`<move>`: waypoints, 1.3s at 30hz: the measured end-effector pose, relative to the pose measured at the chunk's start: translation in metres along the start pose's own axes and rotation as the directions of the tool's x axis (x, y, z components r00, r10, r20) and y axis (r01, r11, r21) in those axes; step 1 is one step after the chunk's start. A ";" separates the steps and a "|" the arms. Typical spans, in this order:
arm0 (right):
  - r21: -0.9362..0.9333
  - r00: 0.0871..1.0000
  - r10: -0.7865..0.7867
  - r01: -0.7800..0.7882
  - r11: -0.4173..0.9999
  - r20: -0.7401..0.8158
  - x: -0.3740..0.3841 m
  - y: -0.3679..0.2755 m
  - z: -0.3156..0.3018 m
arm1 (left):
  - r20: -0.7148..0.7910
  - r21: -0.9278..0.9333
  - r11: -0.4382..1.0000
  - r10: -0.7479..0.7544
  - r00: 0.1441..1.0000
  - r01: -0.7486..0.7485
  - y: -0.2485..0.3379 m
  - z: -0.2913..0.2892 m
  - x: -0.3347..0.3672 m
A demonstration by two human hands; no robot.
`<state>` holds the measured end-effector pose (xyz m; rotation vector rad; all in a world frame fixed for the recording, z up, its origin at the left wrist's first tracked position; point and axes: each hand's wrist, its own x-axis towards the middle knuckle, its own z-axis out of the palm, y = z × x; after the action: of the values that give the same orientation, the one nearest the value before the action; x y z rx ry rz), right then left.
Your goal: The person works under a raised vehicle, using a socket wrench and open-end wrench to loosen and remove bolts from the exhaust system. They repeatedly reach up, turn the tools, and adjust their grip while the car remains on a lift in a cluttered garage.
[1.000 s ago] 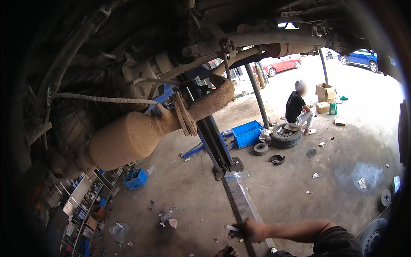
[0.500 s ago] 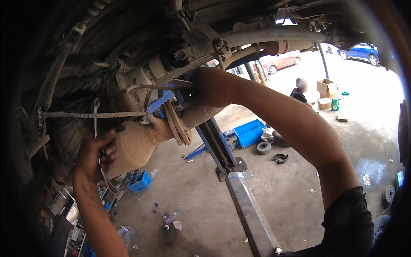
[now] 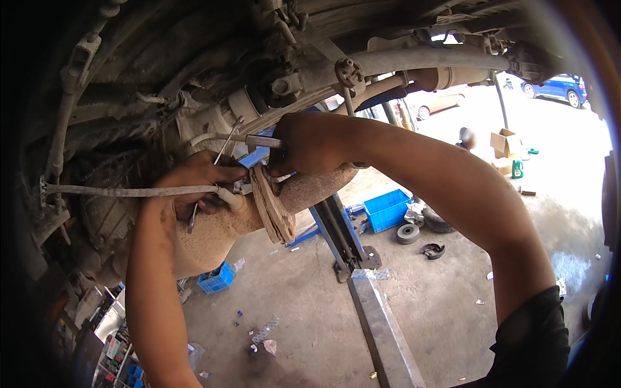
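Above me a rusty exhaust pipe with a bulging canister (image 3: 200, 239) runs under a raised vehicle. A flaking, rusted flange (image 3: 273, 205) joins its sections. My left hand (image 3: 210, 169) is closed on a slim metal wrench (image 3: 228, 143), just left of the flange, with one wrench end poking out above the fingers and the other below. Behind the flange, my right hand (image 3: 314, 145) is curled round a flat metal tool (image 3: 264, 141), whose end sticks out toward the left hand. Its fingertips are mostly hidden. A sleeved cable (image 3: 129, 191) crosses by my left wrist to a fitting on the pipe.
A blue lift post (image 3: 336, 226) rises beyond the pipe, with a metal floor beam (image 3: 385, 330) before it. Blue crates (image 3: 387, 210), round brake parts (image 3: 407, 233) and litter lie on the floor. Farther back are a person (image 3: 466, 137), cardboard boxes (image 3: 506, 143) and parked cars (image 3: 555, 89).
My left hand has risen and moved right with the wrench, from beside the canister to the flange. My right hand stays behind the flange, its tool shifted slightly left. The view has shifted a little.
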<state>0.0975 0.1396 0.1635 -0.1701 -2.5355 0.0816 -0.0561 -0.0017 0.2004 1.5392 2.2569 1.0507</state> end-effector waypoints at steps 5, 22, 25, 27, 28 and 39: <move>0.048 0.987 0.126 -0.132 0.990 0.103 -0.001 -0.010 -0.005 | 0.080 -0.066 0.997 0.052 0.995 -0.046 -0.010 -0.007 -0.001; 0.088 0.999 0.014 -0.010 0.996 -0.047 0.011 0.004 0.008 | 0.021 -0.023 1.000 0.006 1.000 -0.005 -0.011 -0.001 -0.002; 0.079 0.989 -0.045 0.057 0.995 -0.143 0.012 0.008 0.016 | 0.039 -0.036 0.999 -0.013 0.999 0.014 -0.010 -0.001 -0.003; 0.096 0.985 -0.050 0.066 0.993 -0.163 0.010 0.010 0.016 | 0.049 -0.054 0.999 0.000 0.999 0.003 -0.010 0.000 -0.002; 0.139 0.992 -0.012 0.030 0.990 -0.128 0.008 0.009 0.013 | 0.049 -0.064 0.998 0.014 0.999 -0.011 -0.009 0.002 -0.002; 0.097 0.997 -0.022 0.029 0.995 -0.077 0.009 0.005 0.013 | -0.001 -0.041 0.999 0.025 1.000 -0.025 -0.009 0.004 -0.007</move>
<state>0.0829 0.1453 0.1575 -0.0996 -2.4511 0.1858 -0.0578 -0.0078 0.1905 1.5545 2.2072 1.0972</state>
